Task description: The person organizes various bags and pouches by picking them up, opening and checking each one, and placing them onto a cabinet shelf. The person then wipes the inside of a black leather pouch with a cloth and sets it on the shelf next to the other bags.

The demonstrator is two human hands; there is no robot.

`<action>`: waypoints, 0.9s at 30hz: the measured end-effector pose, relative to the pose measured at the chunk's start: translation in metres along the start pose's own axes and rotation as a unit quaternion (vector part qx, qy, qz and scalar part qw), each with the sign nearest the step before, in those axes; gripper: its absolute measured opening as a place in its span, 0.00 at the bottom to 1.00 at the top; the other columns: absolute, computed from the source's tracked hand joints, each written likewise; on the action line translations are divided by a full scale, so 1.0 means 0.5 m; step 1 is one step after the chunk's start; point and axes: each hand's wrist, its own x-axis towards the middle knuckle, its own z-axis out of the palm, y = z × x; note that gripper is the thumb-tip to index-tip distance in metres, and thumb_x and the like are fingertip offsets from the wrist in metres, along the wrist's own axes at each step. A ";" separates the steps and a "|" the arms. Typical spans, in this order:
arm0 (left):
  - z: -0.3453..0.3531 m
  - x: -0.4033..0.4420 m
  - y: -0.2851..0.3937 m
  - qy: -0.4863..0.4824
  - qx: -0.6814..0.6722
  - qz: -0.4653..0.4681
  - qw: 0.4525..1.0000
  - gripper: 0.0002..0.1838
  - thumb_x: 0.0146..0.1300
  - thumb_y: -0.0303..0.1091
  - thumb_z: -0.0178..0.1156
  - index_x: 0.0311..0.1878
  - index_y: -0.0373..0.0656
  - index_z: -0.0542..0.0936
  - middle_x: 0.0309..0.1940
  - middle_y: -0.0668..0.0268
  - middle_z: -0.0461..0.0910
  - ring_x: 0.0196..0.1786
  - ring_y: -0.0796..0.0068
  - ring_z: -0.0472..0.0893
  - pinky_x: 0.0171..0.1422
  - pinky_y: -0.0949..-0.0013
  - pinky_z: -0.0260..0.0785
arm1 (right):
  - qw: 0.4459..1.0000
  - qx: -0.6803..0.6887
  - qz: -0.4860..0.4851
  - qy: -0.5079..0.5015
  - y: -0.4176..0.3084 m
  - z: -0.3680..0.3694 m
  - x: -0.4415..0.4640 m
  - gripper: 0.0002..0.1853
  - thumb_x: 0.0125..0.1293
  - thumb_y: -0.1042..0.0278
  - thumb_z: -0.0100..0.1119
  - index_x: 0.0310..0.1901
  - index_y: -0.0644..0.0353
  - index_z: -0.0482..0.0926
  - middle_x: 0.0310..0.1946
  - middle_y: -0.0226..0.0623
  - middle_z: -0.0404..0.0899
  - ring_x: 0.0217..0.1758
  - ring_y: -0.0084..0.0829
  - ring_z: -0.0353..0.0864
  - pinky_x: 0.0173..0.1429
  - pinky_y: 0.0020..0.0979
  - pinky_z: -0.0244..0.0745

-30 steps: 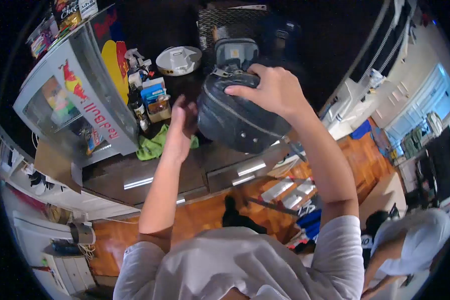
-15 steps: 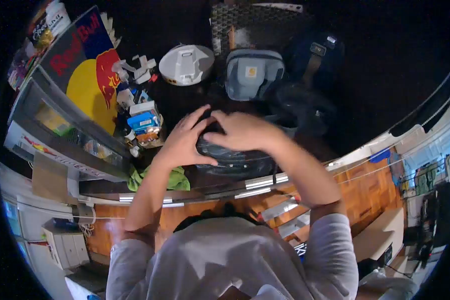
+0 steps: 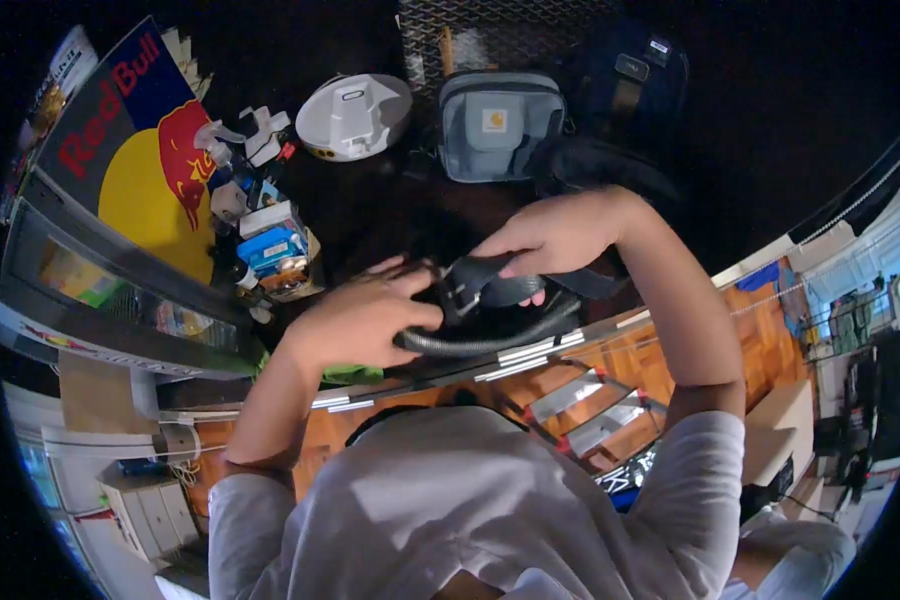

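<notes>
A black belt [image 3: 510, 285] with a metal buckle [image 3: 460, 296] is near the table's front edge. My right hand [image 3: 565, 232] has its fingers closed around the strap, pinching it from above and behind. To the left of the buckle, my left hand [image 3: 355, 315] is curled, its thumb by the end of a dark ridged, curved edge [image 3: 480, 345]. The fingertips of that hand are smeared by motion and partly lost against black, so its grip is unclear. Dark material below the belt is hard to make out.
Behind the hands stand a grey pouch [image 3: 500, 128], a white rounded device [image 3: 354, 118] and a dark backpack [image 3: 625, 90]. To the left are a small box of packets [image 3: 280, 255], a green cloth [image 3: 355, 374] and a Red Bull cabinet [image 3: 135, 160]. A step ladder [image 3: 595, 410] is below the table edge.
Both hands were over a dark rounded bundle. Now the right hand has moved right and grips a belt strap, with the buckle showing. The left hand has lowered slightly, and the view has shifted.
</notes>
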 end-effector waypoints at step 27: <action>0.005 0.052 -0.069 0.048 -0.008 -0.111 0.993 0.29 0.47 0.40 0.66 0.55 0.45 0.73 0.58 0.66 0.72 0.51 0.54 0.76 0.51 0.57 0.71 | 0.902 -0.292 0.160 0.274 0.067 0.128 -0.018 0.37 0.50 0.45 0.64 0.56 0.64 0.70 0.44 0.57 0.76 0.50 0.49 0.76 0.55 0.42 0.69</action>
